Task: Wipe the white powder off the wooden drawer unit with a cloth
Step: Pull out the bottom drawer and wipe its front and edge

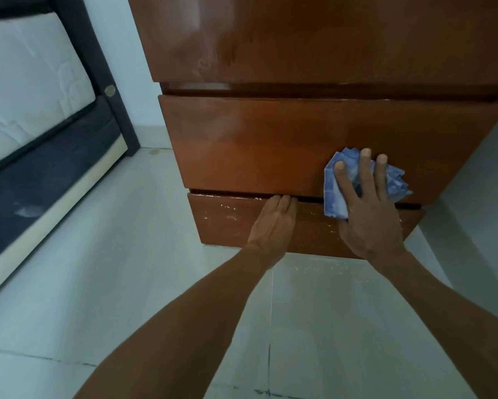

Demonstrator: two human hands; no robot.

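Head view: right hand (371,220) presses cloth (332,182) against drawer (242,145).

Before us stands the drawer unit (299,47), with the bed (40,110) to its left across a strip of floor (127,283). Our right hand (371,214) lies flat on the cloth (332,194), pressing it to the lower right of the middle drawer (242,145) and over the gap beneath, while our left hand (273,223) rests to its left on the bottom drawer (227,234), fingertips at that gap. Powder (227,210) lies on the bottom drawer left of our left hand.
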